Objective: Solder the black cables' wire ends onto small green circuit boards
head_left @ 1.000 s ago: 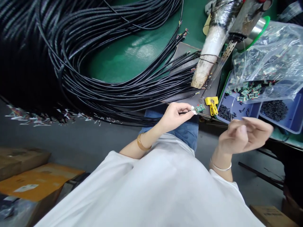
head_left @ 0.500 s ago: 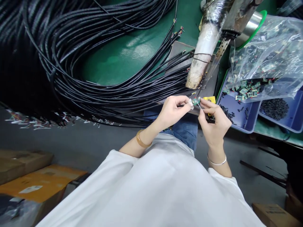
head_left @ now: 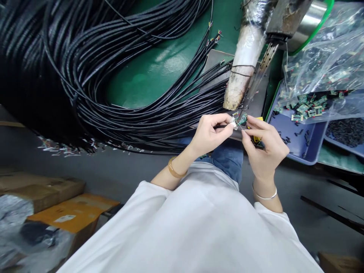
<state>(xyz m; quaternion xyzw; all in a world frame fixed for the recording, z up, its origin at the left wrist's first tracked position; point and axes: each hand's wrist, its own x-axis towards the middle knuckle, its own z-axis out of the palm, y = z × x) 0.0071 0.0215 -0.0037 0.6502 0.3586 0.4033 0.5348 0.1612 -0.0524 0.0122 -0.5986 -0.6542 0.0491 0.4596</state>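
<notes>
My left hand (head_left: 212,131) is closed in a pinch around the end of a black cable (head_left: 219,126), whose thin coloured wires stick out past the fingertips. White wrapping covers the fingertips of this hand. A small green circuit board (head_left: 242,119) sits between the hands, at the fingertips of my right hand (head_left: 265,146). The right thumb and index finger pinch close about it, and a thin silvery strand runs from the thumb to the board. Just above it, the soldering iron (head_left: 265,62) points down; whether its tip touches the board cannot be made out.
A white tube (head_left: 241,68) hangs beside the iron. Bundled black cables (head_left: 136,110) cover the left of the green table (head_left: 142,76). At right are a blue tray (head_left: 309,151), a plastic bag of circuit boards (head_left: 327,57) and a spool (head_left: 311,26). Boxes (head_left: 79,210) stand lower left.
Both hands have shifted slightly right in view, as have the trays and cables. The circuit board has tilted and moved up toward the soldering iron. Both hands keep their pinch.
</notes>
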